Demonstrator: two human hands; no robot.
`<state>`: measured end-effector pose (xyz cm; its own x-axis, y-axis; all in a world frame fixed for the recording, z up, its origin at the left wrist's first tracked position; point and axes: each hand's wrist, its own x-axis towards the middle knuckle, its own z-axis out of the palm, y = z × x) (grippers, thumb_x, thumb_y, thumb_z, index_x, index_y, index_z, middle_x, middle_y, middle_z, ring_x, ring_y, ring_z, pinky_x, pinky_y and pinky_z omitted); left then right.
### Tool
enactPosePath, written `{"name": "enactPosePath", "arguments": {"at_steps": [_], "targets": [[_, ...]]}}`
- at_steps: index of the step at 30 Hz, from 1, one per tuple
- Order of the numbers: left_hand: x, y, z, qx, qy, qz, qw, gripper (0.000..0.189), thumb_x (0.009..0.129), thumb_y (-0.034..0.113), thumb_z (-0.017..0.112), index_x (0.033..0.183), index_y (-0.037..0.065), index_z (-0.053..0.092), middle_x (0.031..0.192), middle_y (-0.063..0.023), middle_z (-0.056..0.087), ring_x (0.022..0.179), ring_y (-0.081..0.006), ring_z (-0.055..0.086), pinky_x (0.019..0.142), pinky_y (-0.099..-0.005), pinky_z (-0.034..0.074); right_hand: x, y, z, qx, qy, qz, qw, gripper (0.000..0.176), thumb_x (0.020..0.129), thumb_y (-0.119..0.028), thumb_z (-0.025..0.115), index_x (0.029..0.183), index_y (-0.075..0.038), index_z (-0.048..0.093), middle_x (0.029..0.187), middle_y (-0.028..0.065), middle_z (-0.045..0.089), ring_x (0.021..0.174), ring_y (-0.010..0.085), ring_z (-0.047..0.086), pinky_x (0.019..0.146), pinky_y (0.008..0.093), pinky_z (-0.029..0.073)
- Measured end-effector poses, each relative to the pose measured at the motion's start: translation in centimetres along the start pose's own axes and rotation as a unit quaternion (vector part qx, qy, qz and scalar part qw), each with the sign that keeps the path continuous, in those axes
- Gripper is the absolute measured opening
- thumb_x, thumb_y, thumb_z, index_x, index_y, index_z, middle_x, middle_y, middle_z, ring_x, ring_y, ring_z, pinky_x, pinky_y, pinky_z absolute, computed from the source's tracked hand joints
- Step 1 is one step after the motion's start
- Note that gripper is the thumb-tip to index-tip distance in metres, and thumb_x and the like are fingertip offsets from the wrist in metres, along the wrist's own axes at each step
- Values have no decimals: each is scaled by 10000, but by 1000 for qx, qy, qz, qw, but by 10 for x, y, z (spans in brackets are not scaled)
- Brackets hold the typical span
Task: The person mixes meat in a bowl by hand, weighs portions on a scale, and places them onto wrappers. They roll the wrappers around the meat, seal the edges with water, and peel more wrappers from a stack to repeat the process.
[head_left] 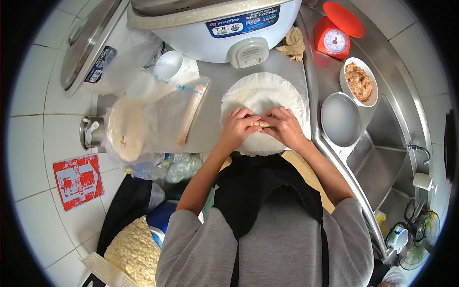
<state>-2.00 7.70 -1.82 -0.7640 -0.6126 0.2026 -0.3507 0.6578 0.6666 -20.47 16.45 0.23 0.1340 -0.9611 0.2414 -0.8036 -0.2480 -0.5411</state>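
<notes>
My left hand (239, 126) and my right hand (287, 128) meet over a stack of thin, round white wrappers (263, 91) on the steel counter. Between my fingertips shows a small strip of pale orange filling (261, 124). Fingers of both hands are bent and pressed in around it, at the wrapper's near half. How far the wrapper is folded over the filling is hidden by my fingers. On the right, a white bowl holds minced filling (358, 82) of similar colour. Just below it stands a pan of cloudy whitish liquid (340, 119).
A large rice cooker (253, 36) stands behind the wrappers. Left of them lie a clear plastic bag (167, 110), more wrappers in plastic (126, 129) and a small white bowl (169, 66). A red scale (334, 40) and steel sink (382, 158) are on the right.
</notes>
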Motion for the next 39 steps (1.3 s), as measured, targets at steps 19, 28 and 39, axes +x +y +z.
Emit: {"name": "enactPosePath", "arguments": {"at_steps": [19,28,39], "targets": [[10,19,2,61,-36,29,997,425,666,349,753,1039,151,700,959,-12,606,927,-204,541,793,-344,366,-36,20,-49,83,12,87,993,462,645,-122,791,1069,1,653,989,121,561,944,288,547,787,363,479],[-75,5,-37,100,82,-8,992,383,707,154,763,1075,105,667,970,-47,605,948,-244,561,802,-356,405,-69,10,-16,-2,-69,-120,990,260,739,-165,705,975,-69,654,986,53,563,913,245,527,810,343,424],[-21,30,-6,89,39,101,990,309,782,161,679,1055,44,593,1106,-101,577,1078,-264,543,889,-393,415,19,24,-17,1,151,91,984,80,852,-109,597,866,-38,563,773,138,607,752,341,588,667,412,460]]}}
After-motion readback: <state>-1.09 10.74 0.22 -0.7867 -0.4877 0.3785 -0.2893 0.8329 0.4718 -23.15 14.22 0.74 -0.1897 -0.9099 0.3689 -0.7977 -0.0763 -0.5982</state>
